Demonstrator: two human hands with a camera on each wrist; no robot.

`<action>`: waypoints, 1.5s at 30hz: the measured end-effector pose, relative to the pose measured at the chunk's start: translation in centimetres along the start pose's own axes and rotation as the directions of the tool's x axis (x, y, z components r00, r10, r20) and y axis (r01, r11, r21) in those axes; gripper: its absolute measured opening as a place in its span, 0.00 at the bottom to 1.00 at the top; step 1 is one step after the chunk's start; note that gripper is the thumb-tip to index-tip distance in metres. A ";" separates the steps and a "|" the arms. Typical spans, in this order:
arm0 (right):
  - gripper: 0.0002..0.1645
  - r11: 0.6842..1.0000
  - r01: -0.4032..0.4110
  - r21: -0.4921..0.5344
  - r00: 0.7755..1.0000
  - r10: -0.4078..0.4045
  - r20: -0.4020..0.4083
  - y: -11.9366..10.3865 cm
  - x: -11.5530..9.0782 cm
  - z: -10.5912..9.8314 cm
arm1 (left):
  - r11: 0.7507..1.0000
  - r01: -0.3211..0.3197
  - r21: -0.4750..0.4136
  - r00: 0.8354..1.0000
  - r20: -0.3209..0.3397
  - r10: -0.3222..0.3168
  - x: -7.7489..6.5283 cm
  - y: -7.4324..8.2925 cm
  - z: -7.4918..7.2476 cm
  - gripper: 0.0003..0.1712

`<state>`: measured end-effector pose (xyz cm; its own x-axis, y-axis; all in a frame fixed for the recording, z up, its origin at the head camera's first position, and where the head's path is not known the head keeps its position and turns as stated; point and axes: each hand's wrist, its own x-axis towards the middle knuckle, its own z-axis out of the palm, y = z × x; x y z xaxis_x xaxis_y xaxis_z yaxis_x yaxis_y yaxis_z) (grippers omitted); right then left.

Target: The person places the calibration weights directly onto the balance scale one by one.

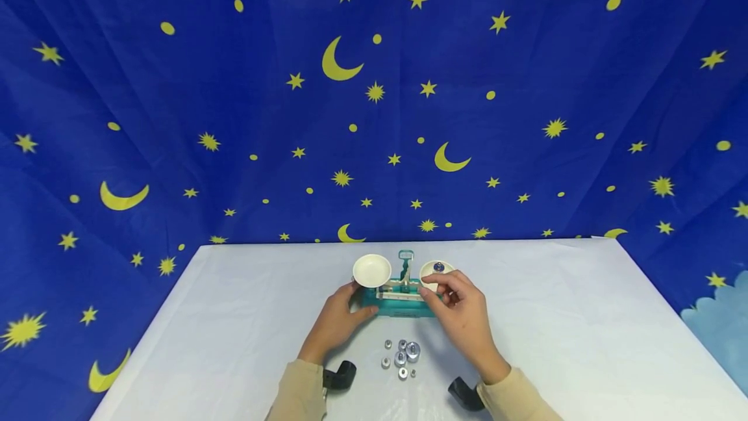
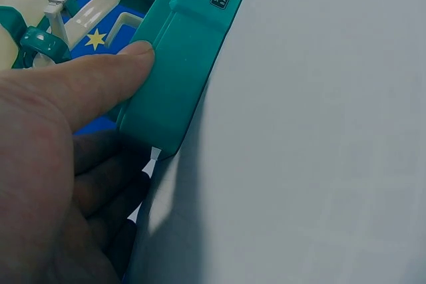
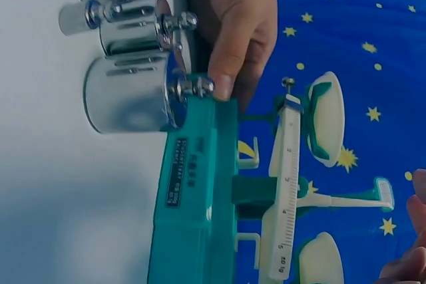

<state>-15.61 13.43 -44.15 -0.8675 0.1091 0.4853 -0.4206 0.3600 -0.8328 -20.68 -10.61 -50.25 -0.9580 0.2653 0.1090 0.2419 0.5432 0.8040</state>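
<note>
We see a small green balance [image 1: 403, 308] standing on the white tabletop [image 1: 234, 330], in front of a blue cloth [image 1: 397, 115] patterned with moons and stars. The left hand [image 1: 337, 323] grips the left end of its base [image 2: 160, 91], thumb laid on top and the other fingers down at the end. The right hand [image 1: 461, 307] is up at the other side, fingers bent, its thumb and forefinger near the right end of the white beam [image 3: 286, 191] and just in front of the right pan [image 1: 425, 269]; we cannot tell whether it pinches anything there. One metal weight [image 1: 438, 267] with a knob sits in the right pan, while the left pan [image 1: 371, 271] tips its face towards us. On the beam, the slider [image 3: 293, 104] is near the end by the left hand. Nearer to us, just in front of the base, a loose group of silver weights [image 1: 400, 359] of several sizes stands on the tabletop, well within reach of both hands. We take the step in hand to be weight work at the right pan, or a small adjustment beside it, with the left hand steadying the base. As we judge it, the next move calls for a light touch from the right hand, clear of the beam and pan so that neither is knocked, and for the base to be kept from sliding meanwhile.
</note>
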 end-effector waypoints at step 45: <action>0.06 0.972 -0.147 -0.185 0.874 0.216 0.436 0.3 -2.5 2.0 | 1.000 0.000 0.020 1.000 -0.011 0.001 -0.1 -0.1 0.2 0.42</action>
<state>-14.06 11.39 -46.15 -0.9645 -0.2307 0.1284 -0.2316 0.5055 -0.8311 -20.60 -10.54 -50.42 -0.9594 0.2571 0.1158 0.2453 0.5586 0.7923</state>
